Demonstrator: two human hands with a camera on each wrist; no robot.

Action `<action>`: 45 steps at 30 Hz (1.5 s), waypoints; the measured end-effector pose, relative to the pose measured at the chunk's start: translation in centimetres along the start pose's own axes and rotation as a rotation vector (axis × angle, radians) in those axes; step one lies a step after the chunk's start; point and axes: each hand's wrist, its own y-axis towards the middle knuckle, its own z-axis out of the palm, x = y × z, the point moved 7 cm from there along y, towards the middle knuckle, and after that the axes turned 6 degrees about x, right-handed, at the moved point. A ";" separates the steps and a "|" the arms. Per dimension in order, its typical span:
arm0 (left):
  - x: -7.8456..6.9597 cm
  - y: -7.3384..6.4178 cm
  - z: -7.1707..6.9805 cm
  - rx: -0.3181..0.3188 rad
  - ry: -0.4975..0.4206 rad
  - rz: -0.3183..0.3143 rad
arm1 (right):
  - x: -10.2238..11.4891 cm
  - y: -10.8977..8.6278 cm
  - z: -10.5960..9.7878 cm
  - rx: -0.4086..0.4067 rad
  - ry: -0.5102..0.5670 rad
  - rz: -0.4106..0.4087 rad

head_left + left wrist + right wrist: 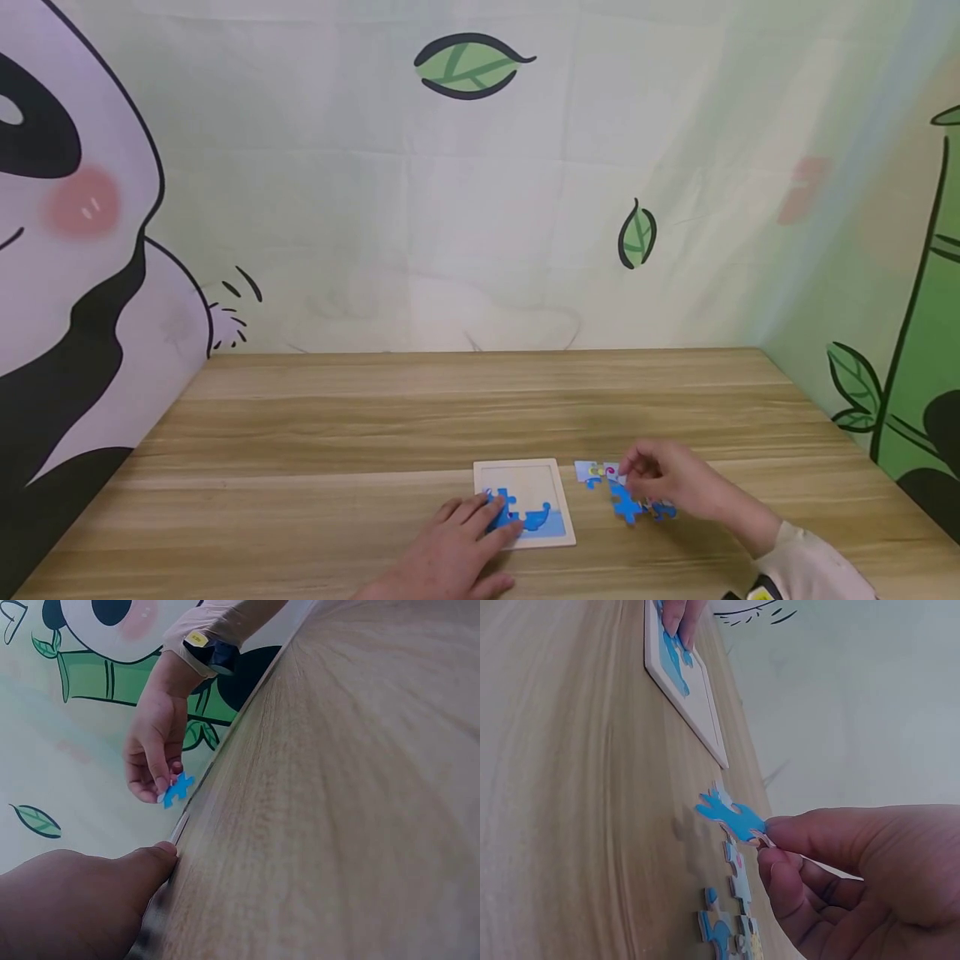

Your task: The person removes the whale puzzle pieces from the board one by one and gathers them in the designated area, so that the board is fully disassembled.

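My right hand (675, 482) pinches a blue jigsaw puzzle piece (739, 821) between thumb and fingers, above the table and right of a pale wooden puzzle frame (565, 502). Joined blue pieces (537, 522) fill the near part of that frame; its far part shows bare backing. The left hand (454, 550) lies over the frame's near-left corner, its extended fingers resting on the pieces there and hiding some of them. In the left wrist view, the left thumb (154, 864) sits along the frame's edge, with the held piece beyond it.
Several loose puzzle pieces (716, 928) lie on the table under and beside the right hand, with a light blue one (586, 472) nearest the frame. Behind the wood-grain table (337, 417) hangs a cloth wall (337, 167) printed with a panda and leaves.
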 end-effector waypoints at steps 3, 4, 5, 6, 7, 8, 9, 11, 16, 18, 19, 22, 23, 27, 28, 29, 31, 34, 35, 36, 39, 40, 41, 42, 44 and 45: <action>0.0 0.0 0.0 0.006 -0.009 -0.001 | -0.2 0.0 0.2 0.010 0.003 0.005; 0.1 -0.1 0.0 0.009 -0.011 -0.002 | -0.3 0.0 0.2 0.012 0.004 0.007; 0.1 -0.1 0.0 0.011 -0.015 -0.002 | -0.4 0.0 0.3 0.012 0.005 0.009; 0.1 -0.1 0.0 0.012 -0.016 -0.002 | -0.4 0.0 0.3 0.012 0.004 0.012; 0.1 -0.1 0.0 0.015 -0.020 -0.003 | -0.5 0.0 0.4 0.012 0.002 0.016; 0.1 -0.1 0.0 0.012 -0.017 -0.002 | -0.6 0.0 0.4 0.009 -0.004 0.020; 0.1 -0.1 -0.1 0.008 -0.014 -0.001 | -0.7 0.0 0.4 0.003 -0.018 0.027; 0.0 -0.1 -0.1 0.003 -0.008 0.002 | -0.9 0.0 0.4 -0.010 -0.044 0.039; 0.1 -0.1 0.0 0.011 -0.010 -0.002 | -1.1 -0.1 0.5 -0.033 -0.095 0.045; 0.1 -0.1 0.0 0.019 -0.013 -0.006 | -1.0 -0.1 0.5 -0.034 -0.102 0.046; 0.1 -0.1 0.0 0.018 -0.009 -0.006 | -1.0 -0.1 0.6 -0.034 -0.103 0.051; 0.1 -0.1 -0.1 0.009 0.009 -0.003 | -1.0 -0.1 0.7 -0.034 -0.110 0.064; 0.0 -0.1 -0.1 0.004 0.016 -0.001 | -1.0 -0.1 0.7 -0.035 -0.114 0.068; 0.0 -0.1 -0.2 -0.003 0.035 0.000 | -1.0 0.0 0.8 -0.038 -0.139 0.082; 0.0 -0.1 -0.2 0.001 0.038 -0.002 | -1.0 0.0 0.8 -0.038 -0.141 0.087; 0.0 -0.1 -0.2 0.003 0.044 -0.004 | -1.0 0.0 0.8 -0.038 -0.146 0.092; 0.0 -0.1 -0.1 0.005 0.053 -0.004 | -1.0 0.1 0.9 -0.039 -0.152 0.103; 0.0 0.0 0.0 0.013 0.060 -0.002 | -0.9 0.1 0.9 -0.047 -0.166 0.114; -0.1 0.0 0.0 0.015 0.059 -0.001 | -0.8 0.1 0.9 -0.050 -0.172 0.115; -0.1 0.0 0.1 0.019 0.055 -0.001 | -0.7 0.1 0.9 -0.055 -0.178 0.115; 0.0 0.0 0.1 0.027 0.045 -0.004 | -0.2 0.3 0.7 -0.075 -0.196 0.099; 0.0 0.0 0.1 0.028 0.043 -0.005 | 0.0 0.3 0.7 -0.085 -0.201 0.093; 0.0 0.0 0.1 0.026 0.043 -0.006 | 0.2 0.4 0.6 -0.091 -0.206 0.081; 0.0 0.0 0.1 0.024 0.041 -0.007 | 0.4 0.5 0.6 -0.097 -0.211 0.071; 0.0 0.0 0.0 0.011 0.042 -0.007 | 1.0 0.7 0.5 -0.103 -0.213 0.037; 0.0 -0.1 -0.1 0.003 0.044 -0.007 | 1.2 0.9 0.6 -0.103 -0.210 0.029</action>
